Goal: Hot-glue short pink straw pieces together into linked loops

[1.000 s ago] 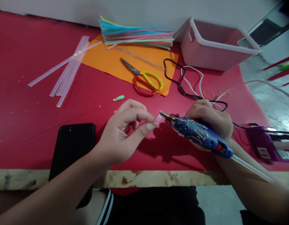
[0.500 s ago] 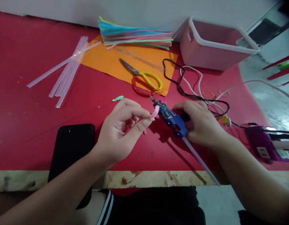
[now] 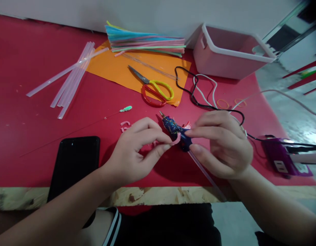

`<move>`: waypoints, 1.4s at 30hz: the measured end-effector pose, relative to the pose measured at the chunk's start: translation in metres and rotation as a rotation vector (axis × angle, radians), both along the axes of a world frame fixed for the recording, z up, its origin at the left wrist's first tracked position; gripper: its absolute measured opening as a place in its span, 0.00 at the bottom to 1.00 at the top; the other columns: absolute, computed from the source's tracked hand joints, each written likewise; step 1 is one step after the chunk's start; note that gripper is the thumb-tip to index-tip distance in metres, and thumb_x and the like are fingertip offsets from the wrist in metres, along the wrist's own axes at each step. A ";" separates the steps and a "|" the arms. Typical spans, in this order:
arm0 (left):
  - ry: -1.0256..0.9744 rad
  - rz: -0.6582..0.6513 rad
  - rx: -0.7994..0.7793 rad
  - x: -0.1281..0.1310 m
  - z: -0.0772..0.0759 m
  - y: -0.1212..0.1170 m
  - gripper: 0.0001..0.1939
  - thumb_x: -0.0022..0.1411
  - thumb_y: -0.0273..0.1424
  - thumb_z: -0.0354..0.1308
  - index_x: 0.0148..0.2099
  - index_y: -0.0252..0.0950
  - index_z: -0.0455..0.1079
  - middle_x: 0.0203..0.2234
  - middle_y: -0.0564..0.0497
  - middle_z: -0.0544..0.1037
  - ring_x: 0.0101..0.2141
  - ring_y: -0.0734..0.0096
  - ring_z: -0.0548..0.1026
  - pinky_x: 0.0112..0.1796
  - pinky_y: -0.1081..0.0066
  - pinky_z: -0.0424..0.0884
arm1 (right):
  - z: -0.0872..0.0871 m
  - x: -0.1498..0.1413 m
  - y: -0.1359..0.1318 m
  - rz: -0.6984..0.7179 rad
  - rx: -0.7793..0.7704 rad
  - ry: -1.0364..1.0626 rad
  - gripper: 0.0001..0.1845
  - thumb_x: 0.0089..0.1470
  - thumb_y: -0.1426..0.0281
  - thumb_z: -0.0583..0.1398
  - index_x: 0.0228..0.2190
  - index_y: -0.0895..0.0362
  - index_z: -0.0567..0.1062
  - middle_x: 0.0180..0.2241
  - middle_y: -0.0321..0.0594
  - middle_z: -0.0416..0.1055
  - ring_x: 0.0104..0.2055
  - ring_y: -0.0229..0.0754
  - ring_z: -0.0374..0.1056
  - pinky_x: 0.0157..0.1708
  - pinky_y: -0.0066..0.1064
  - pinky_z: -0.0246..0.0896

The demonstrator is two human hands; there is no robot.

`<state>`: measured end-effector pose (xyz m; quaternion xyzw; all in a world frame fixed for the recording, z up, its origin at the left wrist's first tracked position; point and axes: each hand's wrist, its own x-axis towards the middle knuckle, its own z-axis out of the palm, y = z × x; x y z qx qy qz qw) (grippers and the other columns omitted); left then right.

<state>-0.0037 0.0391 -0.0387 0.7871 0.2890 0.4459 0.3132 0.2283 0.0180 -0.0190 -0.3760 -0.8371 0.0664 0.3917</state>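
Between thumb and forefinger, my left hand (image 3: pixel 140 150) pinches a short curved piece of pink pipe cleaner (image 3: pixel 176 139). A blue hot glue gun (image 3: pixel 171 125) lies on the red tabletop behind that piece, its nozzle toward the scissors and a clear glue stick (image 3: pixel 202 170) protruding from its back. Just over the gun's rear is my right hand (image 3: pixel 224 147), thumb and fingers apart, holding nothing; whether its fingertips touch the gun is unclear. Several small pink pipe cleaner pieces (image 3: pixel 125 123) lie partly hidden behind my left hand.
Scissors (image 3: pixel 150 87) rest on orange paper (image 3: pixel 106 70), near a pipe cleaner bundle (image 3: pixel 147 42). Glue sticks (image 3: pixel 73 75) lie left. A green-tipped wire (image 3: pixel 126 109) and a phone (image 3: pixel 76 164) are nearer. Right are cords (image 3: pixel 192 95), a pink bin (image 3: pixel 219 61) and a purple power strip (image 3: pixel 283 157).
My right hand has let go of the glue gun, which now lies on the table, and its fingers have come closer to my left hand. The pink piece has moved slightly right and nearer me.
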 end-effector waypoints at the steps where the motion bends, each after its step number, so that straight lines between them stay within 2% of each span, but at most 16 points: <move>1: 0.012 -0.012 0.029 0.000 -0.001 0.000 0.08 0.63 0.20 0.62 0.39 0.37 0.76 0.33 0.51 0.75 0.34 0.73 0.75 0.35 0.73 0.73 | 0.000 -0.004 -0.002 0.015 -0.034 0.001 0.16 0.56 0.69 0.64 0.47 0.47 0.76 0.40 0.43 0.73 0.42 0.50 0.70 0.44 0.46 0.67; 4: 0.063 -0.033 0.109 -0.001 -0.003 -0.001 0.11 0.64 0.17 0.58 0.40 0.38 0.76 0.33 0.51 0.75 0.34 0.73 0.75 0.36 0.73 0.72 | 0.001 -0.009 -0.003 0.044 -0.165 0.035 0.16 0.57 0.65 0.65 0.47 0.50 0.76 0.43 0.45 0.72 0.45 0.49 0.70 0.45 0.45 0.68; 7: 0.106 -0.039 0.161 -0.002 -0.005 -0.003 0.12 0.64 0.17 0.57 0.40 0.38 0.76 0.34 0.51 0.76 0.34 0.72 0.74 0.35 0.71 0.70 | 0.001 -0.008 -0.002 0.104 -0.267 0.058 0.09 0.56 0.67 0.66 0.41 0.52 0.78 0.41 0.43 0.72 0.44 0.45 0.70 0.46 0.42 0.67; 10: 0.156 -0.031 0.220 -0.004 -0.006 -0.006 0.11 0.63 0.17 0.58 0.41 0.38 0.76 0.34 0.50 0.76 0.33 0.70 0.73 0.35 0.70 0.69 | 0.003 -0.009 0.000 0.166 -0.311 0.069 0.05 0.54 0.69 0.68 0.34 0.53 0.77 0.38 0.40 0.72 0.42 0.42 0.70 0.45 0.40 0.67; 17: 0.187 -0.055 0.299 -0.005 -0.005 -0.007 0.09 0.63 0.21 0.59 0.41 0.39 0.76 0.36 0.49 0.77 0.33 0.69 0.72 0.35 0.68 0.68 | 0.005 -0.010 0.001 0.216 -0.343 0.079 0.05 0.53 0.70 0.69 0.30 0.54 0.77 0.35 0.38 0.71 0.40 0.41 0.69 0.44 0.39 0.67; 27: 0.190 -0.115 0.357 -0.004 -0.001 -0.007 0.10 0.63 0.19 0.56 0.37 0.40 0.74 0.37 0.48 0.80 0.31 0.69 0.70 0.33 0.67 0.67 | 0.011 -0.004 0.000 0.324 -0.458 0.081 0.02 0.55 0.71 0.67 0.31 0.54 0.78 0.37 0.39 0.70 0.44 0.41 0.68 0.51 0.42 0.64; 35: 0.225 -0.121 0.423 -0.006 -0.002 -0.006 0.10 0.66 0.22 0.55 0.38 0.39 0.75 0.39 0.47 0.81 0.32 0.67 0.70 0.35 0.66 0.69 | 0.011 0.003 0.001 0.307 -0.525 0.035 0.04 0.54 0.71 0.69 0.31 0.54 0.79 0.38 0.39 0.70 0.45 0.41 0.68 0.48 0.37 0.65; 42: 0.267 -0.173 0.464 -0.005 -0.002 -0.005 0.10 0.69 0.24 0.53 0.37 0.38 0.74 0.38 0.47 0.82 0.33 0.66 0.71 0.35 0.66 0.70 | 0.010 0.009 0.004 0.395 -0.593 -0.006 0.03 0.55 0.71 0.69 0.33 0.54 0.80 0.40 0.39 0.69 0.47 0.40 0.67 0.51 0.35 0.64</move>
